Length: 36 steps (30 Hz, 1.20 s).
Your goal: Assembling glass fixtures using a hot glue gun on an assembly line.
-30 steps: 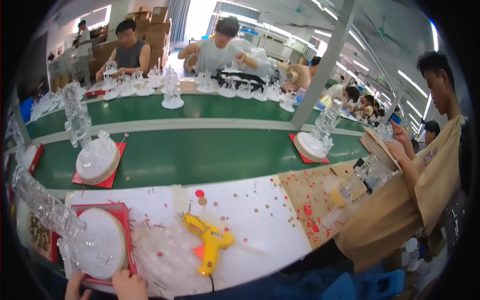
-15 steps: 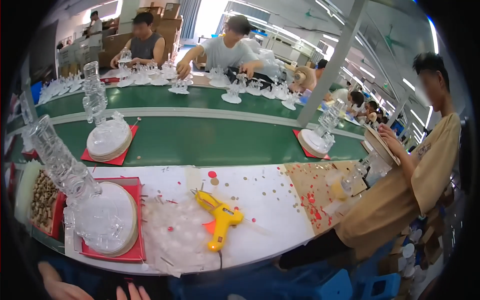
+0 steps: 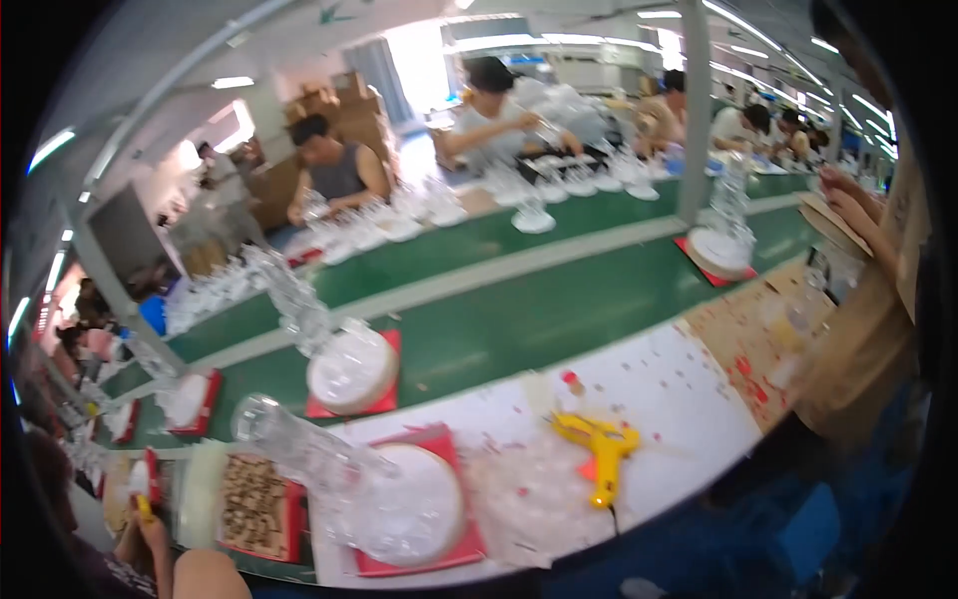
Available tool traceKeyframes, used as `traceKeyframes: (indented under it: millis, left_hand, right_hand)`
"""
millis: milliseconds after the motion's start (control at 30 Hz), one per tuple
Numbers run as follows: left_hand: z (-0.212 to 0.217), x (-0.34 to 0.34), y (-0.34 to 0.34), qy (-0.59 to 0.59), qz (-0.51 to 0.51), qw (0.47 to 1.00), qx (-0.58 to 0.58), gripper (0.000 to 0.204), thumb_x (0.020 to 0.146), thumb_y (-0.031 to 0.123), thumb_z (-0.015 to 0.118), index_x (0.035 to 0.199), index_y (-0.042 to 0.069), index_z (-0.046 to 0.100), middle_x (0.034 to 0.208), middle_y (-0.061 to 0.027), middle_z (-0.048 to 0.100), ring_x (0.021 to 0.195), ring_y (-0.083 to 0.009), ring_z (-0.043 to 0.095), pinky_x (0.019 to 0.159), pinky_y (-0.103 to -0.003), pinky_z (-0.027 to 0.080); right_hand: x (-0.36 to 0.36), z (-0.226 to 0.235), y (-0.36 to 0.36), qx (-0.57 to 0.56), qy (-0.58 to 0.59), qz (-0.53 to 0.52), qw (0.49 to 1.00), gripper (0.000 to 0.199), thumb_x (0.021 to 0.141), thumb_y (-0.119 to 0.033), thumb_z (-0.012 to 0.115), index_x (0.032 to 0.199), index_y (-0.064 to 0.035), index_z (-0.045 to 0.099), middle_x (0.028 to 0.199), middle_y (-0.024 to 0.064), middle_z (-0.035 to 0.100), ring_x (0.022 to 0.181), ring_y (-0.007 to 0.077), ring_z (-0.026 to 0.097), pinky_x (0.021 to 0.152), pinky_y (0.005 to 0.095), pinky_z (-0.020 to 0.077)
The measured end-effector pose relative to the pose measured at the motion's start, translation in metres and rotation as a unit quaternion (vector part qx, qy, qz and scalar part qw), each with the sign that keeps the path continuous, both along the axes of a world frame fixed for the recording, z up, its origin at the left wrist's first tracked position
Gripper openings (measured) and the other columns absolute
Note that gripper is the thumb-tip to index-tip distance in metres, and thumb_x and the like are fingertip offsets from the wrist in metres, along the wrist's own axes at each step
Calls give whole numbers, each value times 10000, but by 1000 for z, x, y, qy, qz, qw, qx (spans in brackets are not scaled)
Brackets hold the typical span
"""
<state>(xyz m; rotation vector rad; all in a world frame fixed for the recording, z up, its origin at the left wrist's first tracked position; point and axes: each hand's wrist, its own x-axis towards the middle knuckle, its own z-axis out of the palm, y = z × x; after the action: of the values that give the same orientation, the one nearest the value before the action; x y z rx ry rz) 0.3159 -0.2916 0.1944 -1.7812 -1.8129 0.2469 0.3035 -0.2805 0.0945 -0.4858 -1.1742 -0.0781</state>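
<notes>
Neither my left hand nor my right hand shows at this moment. Nearest to me on the white table covering lies a yellow glue gun [image 3: 601, 454] with an orange trigger. Left of it, a clear plastic-like stacked ornament [image 3: 324, 459] leans from a round white base [image 3: 424, 499] on a red tray [image 3: 469, 519]. A rounded bare patch of skin [image 3: 210, 576] rises at the lower edge; whose it is, I cannot tell. The picture is smeared by motion.
Small brown pieces fill a red box [image 3: 254, 504] at left. A green conveyor [image 3: 499, 309] carries more ornaments. At lower left, a co-worker's hand [image 3: 150, 534] is by a yellow tool. On the right, another worker's hand [image 3: 848, 195] is at a round board [image 3: 833, 222]. Several people sit beyond.
My view has swung left, so the table and glue gun now sit further right in the picture. The fingers seen at the lower edge before are out of view.
</notes>
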Motion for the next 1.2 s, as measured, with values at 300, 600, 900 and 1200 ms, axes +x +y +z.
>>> traceKeyframes:
  millis: [300,600,900,1200]
  left_hand:
    - [85,-74,40,249,38,958,136,265,879,202,699,1138,156,668,1234,18,572,1197,-178,475,895,-391,544]
    - [148,-73,-115,104,-131,985,30,260,882,179,670,1136,127,652,1206,-7,580,1178,-200,490,896,-394,535]
    - [249,-108,-205,-66,-307,943,-107,256,884,156,640,1134,99,636,1178,-33,589,1158,-222,505,897,-397,527]
    - [261,-146,-248,-121,-429,890,99,253,887,133,611,1132,70,621,1150,-58,597,1139,-244,520,898,-400,518]
  right_hand:
    - [-20,192,65,-291,-271,141,907,1215,701,-662,722,1497,-22,64,1483,286,308,1345,382,405,990,379,470]
    - [-22,254,-17,-270,-284,204,897,1065,734,-623,723,1475,-22,251,1467,249,367,1323,326,442,1019,351,443]
    - [-27,303,-102,-427,-251,212,842,1042,739,-613,722,1468,-24,268,1461,245,377,1317,319,447,1018,350,443]
    - [-23,364,-146,-254,-302,176,902,1019,745,-604,722,1462,-26,286,1455,241,388,1311,311,452,1016,349,443]
